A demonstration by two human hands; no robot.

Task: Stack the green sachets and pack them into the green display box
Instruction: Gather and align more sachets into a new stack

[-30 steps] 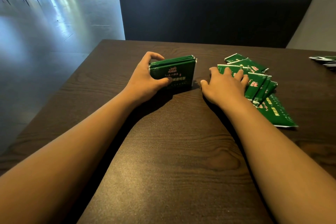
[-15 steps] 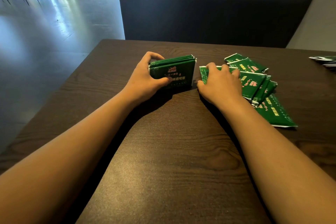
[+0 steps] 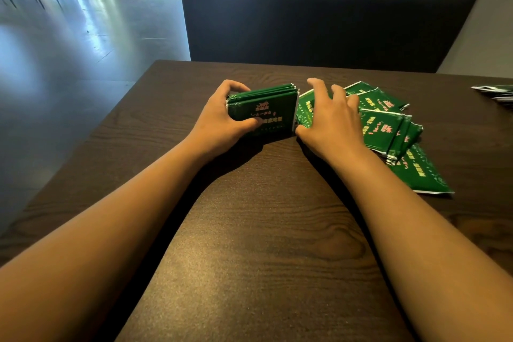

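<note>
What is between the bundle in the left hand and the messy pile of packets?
The right hand, sliding one green sachet from the pile toward the bundle; head view.

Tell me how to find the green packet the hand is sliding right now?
Look at the dark wooden table, where the left hand grips a stack of sachets standing on edge. Right beside it, the right hand presses on one sachet. That one lies alone against the stack, apart from the loose pile further right.
</note>
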